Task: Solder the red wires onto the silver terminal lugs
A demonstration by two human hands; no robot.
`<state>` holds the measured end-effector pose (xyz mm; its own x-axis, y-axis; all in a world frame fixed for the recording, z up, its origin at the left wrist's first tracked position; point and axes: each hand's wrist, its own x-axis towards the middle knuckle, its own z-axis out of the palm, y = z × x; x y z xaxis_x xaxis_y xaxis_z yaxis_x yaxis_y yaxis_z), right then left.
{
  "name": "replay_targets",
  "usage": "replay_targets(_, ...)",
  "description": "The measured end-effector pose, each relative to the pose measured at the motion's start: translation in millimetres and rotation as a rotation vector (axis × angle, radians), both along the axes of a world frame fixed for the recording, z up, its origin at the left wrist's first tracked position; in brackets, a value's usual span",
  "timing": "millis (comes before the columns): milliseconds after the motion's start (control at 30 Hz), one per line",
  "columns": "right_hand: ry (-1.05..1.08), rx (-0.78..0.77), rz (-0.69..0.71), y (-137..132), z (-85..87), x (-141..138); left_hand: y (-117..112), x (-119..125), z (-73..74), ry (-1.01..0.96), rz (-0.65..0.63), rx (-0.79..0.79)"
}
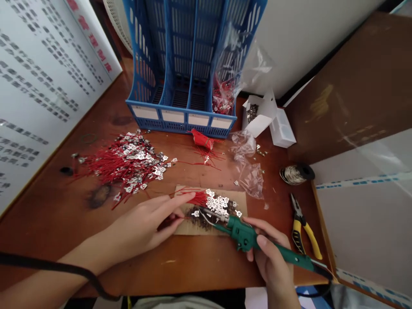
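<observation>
We are working at a brown wooden counter (193, 266), with a large printed board (41, 86) leaning along its left side. At the back, a blue rack (186, 118) is standing with four compartments, the rightmost one holding a clear bag (230, 64) with red wires inside. To the left, a broad pile of red wires (119, 163) with metal terminals is spreading out. Our right hand (272, 253) is gripping a green soldering gun (243, 234), its fingers wrapping closely around the handle. Our left hand (162, 214) is resting its index finger over the wires on a brown cardboard sheet (185, 231), while its other fingers and thumb are pinching together on a thin red wire (187, 217). Crumpled clear plastic (249, 174) is lying behind the sheet. Two small white boxes (257, 124) are sitting beside the rack, and yellow-handled pliers (299, 216) are lying to our right, just in front of a wire spool (294, 174). A red bundle (202, 139) is lying before the rack. Flat metal terminals (219, 205) are clustering on the sheet; a single terminal (195, 213) is lying near the gun's tip, and we cannot tell whether they are touching.
</observation>
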<state>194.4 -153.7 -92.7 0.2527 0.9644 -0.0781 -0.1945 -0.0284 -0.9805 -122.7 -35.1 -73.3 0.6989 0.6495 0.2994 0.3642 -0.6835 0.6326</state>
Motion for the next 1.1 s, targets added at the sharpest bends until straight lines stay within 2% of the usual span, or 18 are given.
replay_targets(200, -0.041, -0.015, -0.066, 3.4, 4.4, -2.8, -2.4, 1.3, -3.2, 0.062, 0.054, 0.094)
replay_targets(567, -0.177, -0.019, 0.049, -11.3, -7.9, 9.8, -2.0, 4.7, -4.6, 0.053, 0.061, 0.057)
replay_targets(800, -0.247, 0.058, 0.141, -14.4, -10.4, 13.3, 0.9, 9.2, -3.5, 0.029, 0.03, 0.171)
replay_targets(1100, -0.266, 0.071, 0.174, -13.8, -11.1, 15.2, 0.4, 8.4, -3.1, 0.022, 0.046, 0.169)
